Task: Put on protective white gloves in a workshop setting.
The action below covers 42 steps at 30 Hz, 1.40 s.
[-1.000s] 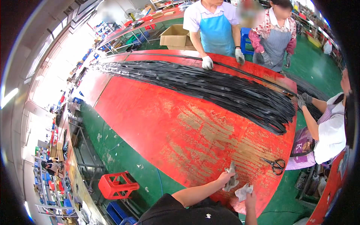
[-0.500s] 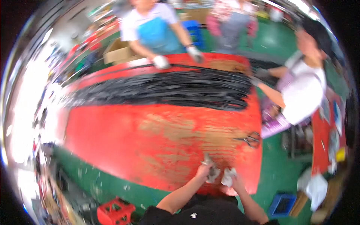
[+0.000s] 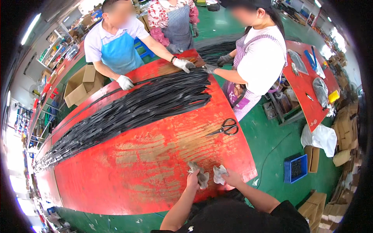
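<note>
My left hand [image 3: 192, 181] is closed on a crumpled, soiled grey glove-like cloth [image 3: 203, 179] just above the worn near edge of the red table [image 3: 89, 186]. To its right, my right hand [image 3: 232, 178] grips a whiter crumpled glove-like cloth [image 3: 219, 174]. A small gap separates the two hands. Beyond them, black-handled scissors [image 3: 226, 129] lie near the table's right edge. Across the far half of the table stretches a thick layer of long black strips [image 3: 140, 105].
Across the table, a person in a blue apron [image 3: 121, 50] with white gloves handles strips along with a grey-gloved person in a checked apron [image 3: 259, 58]. Another person in a striped apron [image 3: 178, 29] stands behind. A blue crate [image 3: 295, 169] sits on the green floor at right.
My view has turned to the right, so the table appears tilted. The gloved person across has moved one hand toward the strip ends. Both my hands keep their cloths.
</note>
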Motion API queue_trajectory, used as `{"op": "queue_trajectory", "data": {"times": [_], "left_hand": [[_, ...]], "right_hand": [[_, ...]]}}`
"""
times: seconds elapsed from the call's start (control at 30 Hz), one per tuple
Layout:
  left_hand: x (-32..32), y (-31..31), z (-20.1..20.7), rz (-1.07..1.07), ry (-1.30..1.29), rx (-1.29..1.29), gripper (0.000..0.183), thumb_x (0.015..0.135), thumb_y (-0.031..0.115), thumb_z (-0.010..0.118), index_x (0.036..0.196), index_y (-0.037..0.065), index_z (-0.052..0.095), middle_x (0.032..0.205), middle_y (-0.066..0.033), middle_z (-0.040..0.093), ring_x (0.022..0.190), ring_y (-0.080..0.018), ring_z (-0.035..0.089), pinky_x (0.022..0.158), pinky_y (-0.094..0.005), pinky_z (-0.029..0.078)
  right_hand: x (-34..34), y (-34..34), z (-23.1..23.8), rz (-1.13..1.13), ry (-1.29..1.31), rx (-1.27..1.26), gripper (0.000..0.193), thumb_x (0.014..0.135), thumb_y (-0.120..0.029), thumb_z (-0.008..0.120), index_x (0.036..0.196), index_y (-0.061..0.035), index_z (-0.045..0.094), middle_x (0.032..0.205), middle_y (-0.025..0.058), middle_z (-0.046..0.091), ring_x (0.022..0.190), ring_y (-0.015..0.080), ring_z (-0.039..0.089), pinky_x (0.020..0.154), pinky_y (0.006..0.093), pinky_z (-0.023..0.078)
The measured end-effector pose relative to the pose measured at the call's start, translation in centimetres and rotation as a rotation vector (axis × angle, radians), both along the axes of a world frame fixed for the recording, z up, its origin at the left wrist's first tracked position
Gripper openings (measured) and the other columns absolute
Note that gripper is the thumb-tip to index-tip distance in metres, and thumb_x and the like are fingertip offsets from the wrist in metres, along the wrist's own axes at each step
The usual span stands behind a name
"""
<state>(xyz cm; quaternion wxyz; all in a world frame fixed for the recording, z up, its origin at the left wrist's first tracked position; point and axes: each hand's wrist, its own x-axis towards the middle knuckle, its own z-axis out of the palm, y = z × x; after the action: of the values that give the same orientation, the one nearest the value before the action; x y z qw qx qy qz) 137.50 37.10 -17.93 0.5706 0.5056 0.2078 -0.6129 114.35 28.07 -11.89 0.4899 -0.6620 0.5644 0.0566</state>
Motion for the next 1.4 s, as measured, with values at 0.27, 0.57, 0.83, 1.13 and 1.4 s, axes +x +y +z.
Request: {"op": "queue_trajectory", "data": {"times": [0.27, 0.57, 0.83, 1.13, 1.4], "left_hand": [[-0.3, -0.9, 0.2, -0.046, -0.002, 0.012, 0.019, 0.096, 0.015, 0.066, 0.111, 0.006, 0.061, 0.098, -0.0102, 0.070, 0.084, -0.0291, 0.071, 0.067, -0.0500, 0.060], [-0.1, -1.1, 0.7, -0.061, -0.002, 0.017, 0.019, 0.097, 0.015, 0.065, 0.113, 0.006, 0.061, 0.101, -0.0105, 0.070, 0.085, -0.0292, 0.071, 0.067, -0.0504, 0.060], [-0.2, -0.8, 0.4, -0.044, -0.017, -0.034, 0.020, 0.098, 0.015, 0.064, 0.113, 0.004, 0.059, 0.099, -0.0100, 0.069, 0.086, -0.0297, 0.070, 0.070, -0.0502, 0.060], [-0.3, -0.8, -1.6, -0.078, -0.042, -0.021, 0.018, 0.100, 0.017, 0.060, 0.112, 0.004, 0.061, 0.098, -0.0107, 0.069, 0.086, -0.0287, 0.070, 0.072, -0.0493, 0.060], [-0.1, -0.6, -2.9, -0.079, -0.040, -0.048, 0.016, 0.101, 0.016, 0.057, 0.109, 0.003, 0.062, 0.098, -0.0101, 0.069, 0.086, -0.0282, 0.070, 0.074, -0.0493, 0.061]], "right_hand": [[-1.7, 0.6, -3.5, -0.064, -0.078, -0.037, 0.047, 0.090, -0.043, 0.068, 0.118, -0.0054, 0.064, 0.099, 0.0196, 0.072, 0.095, 0.0345, 0.071, 0.081, 0.0447, 0.055], [-0.9, -0.3, -1.8, 0.033, 0.007, -0.050, 0.043, 0.093, -0.038, 0.067, 0.113, -0.0001, 0.062, 0.090, 0.0183, 0.071, 0.073, 0.0263, 0.073, 0.071, 0.0411, 0.055], [-1.3, 0.1, -3.9, 0.034, -0.076, -0.051, 0.039, 0.095, -0.033, 0.067, 0.113, 0.0012, 0.060, 0.088, 0.0149, 0.070, 0.069, 0.0235, 0.072, 0.068, 0.0391, 0.055], [-1.8, 0.2, -5.0, 0.009, -0.025, 0.062, 0.051, 0.090, -0.048, 0.065, 0.116, -0.0048, 0.062, 0.104, 0.0235, 0.070, 0.100, 0.0420, 0.068, 0.086, 0.0486, 0.053], [-1.1, 0.2, -3.7, -0.008, -0.016, 0.025, 0.042, 0.091, -0.033, 0.068, 0.120, -0.0029, 0.066, 0.098, 0.0163, 0.074, 0.088, 0.0268, 0.074, 0.082, 0.0397, 0.057]]}}
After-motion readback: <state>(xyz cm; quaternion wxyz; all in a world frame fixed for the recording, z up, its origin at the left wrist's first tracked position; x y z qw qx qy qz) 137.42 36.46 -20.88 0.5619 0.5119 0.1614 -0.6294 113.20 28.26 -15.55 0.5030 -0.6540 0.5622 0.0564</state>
